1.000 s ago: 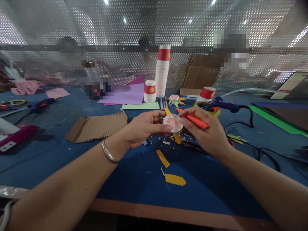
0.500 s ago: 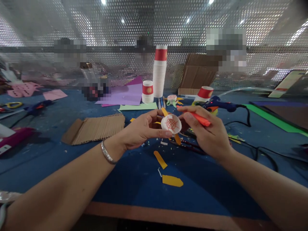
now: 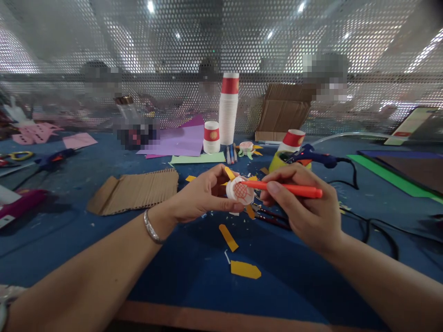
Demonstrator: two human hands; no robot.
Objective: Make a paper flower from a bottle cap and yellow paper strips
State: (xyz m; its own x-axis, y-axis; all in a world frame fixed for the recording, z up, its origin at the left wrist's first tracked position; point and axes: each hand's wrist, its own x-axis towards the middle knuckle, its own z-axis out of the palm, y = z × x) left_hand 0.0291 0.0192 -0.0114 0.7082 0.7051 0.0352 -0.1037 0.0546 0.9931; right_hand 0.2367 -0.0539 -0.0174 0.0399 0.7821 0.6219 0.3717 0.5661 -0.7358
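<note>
Between the thumb and fingers of my left hand (image 3: 202,191) is a small white paper cup piece (image 3: 241,191), its round face turned toward me. An orange-red grid with short lines is drawn on that face, and yellow paper strips (image 3: 229,173) stick out from its sides. My right hand (image 3: 304,203) grips an orange-red marker (image 3: 294,189), whose tip is at the upper part of the round face. Below the hands lie two cut yellow paper pieces, a narrow strip (image 3: 228,237) and a wider pointed one (image 3: 245,269).
A tall stack of paper cups (image 3: 229,110) stands at the back beside a shorter one (image 3: 212,137). Corrugated cardboard (image 3: 138,189) lies left. At right, a blue glue gun (image 3: 316,156) rests by a yellow tape roll (image 3: 277,161), its black cord (image 3: 380,230) trailing across the table.
My right hand has turned the marker and brought its tip onto the round face. My left hand has tilted the cup piece and shifted it slightly left and down in view.
</note>
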